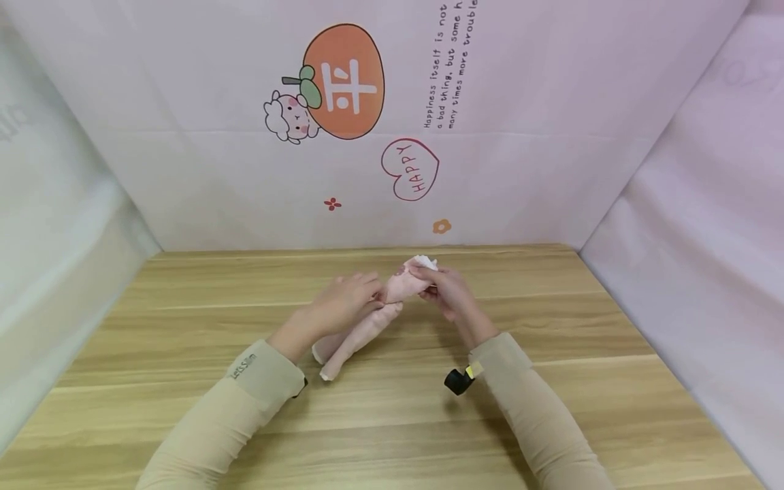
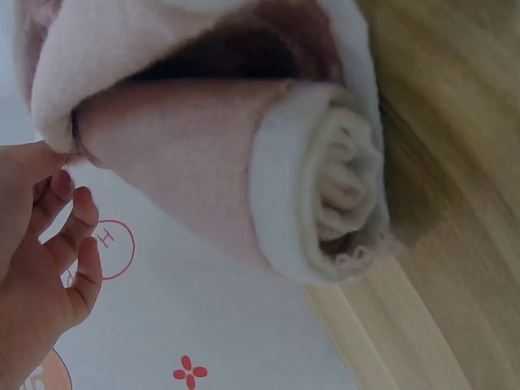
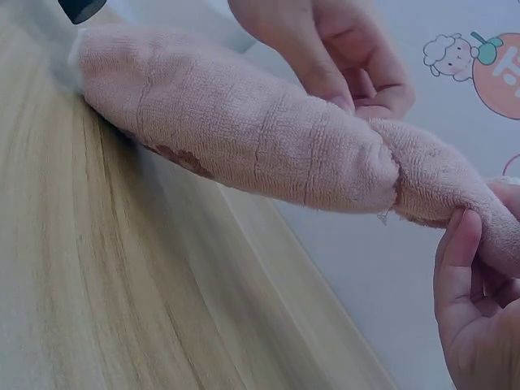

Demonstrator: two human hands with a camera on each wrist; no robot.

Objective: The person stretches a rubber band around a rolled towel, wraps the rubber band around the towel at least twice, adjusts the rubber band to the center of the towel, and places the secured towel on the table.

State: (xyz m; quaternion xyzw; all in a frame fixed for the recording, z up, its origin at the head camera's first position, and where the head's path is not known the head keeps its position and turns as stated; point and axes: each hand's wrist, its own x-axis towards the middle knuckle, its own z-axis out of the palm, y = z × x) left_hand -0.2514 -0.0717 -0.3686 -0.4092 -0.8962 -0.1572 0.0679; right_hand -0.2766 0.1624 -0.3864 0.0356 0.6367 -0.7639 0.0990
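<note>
The left hand (image 1: 343, 301) pinched the rolled cloth (image 1: 365, 332) near its middle and the right hand (image 1: 452, 291) gripped its far end, over the bench (image 1: 380, 435), where light, even tension seemed best to prevent loosening.

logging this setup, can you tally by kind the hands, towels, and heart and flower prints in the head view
Hands: 2 (left hand, right hand)
Pink rolled towel: 1
Heart print: 1
Flower prints: 2 (red flower, orange flower)
Total: 6
</note>
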